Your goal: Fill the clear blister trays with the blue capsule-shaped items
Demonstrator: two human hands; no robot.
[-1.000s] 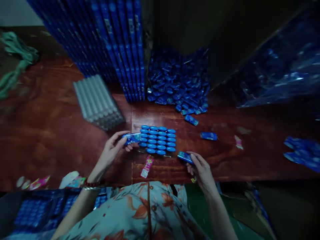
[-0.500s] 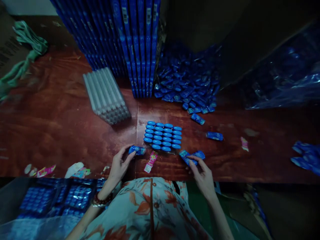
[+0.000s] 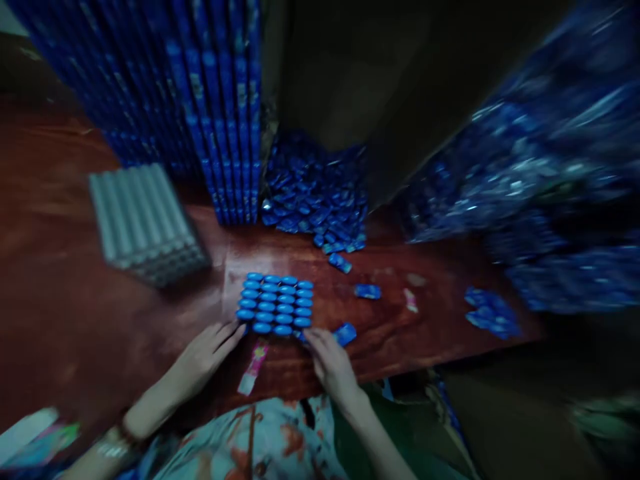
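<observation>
On the reddish wooden table point(image 3: 75, 320), a tray of blue capsule-shaped packets point(image 3: 275, 303) lies just ahead of both hands. The left hand point(image 3: 203, 357) rests flat, fingers loosely spread and holding nothing, its tips at the tray's near left corner. The right hand point(image 3: 330, 363) touches the near right corner; whether it pinches the loose blue packet point(image 3: 346, 333) beside it cannot be told through the blur.

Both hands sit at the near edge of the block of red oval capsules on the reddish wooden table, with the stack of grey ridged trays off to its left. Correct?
Not quite: the head view shows the block of oval capsules is bright blue, not red. The rest holds: the left hand and right hand sit at its near edge on the reddish wooden table, with the stack of grey ridged trays to its left.
</observation>
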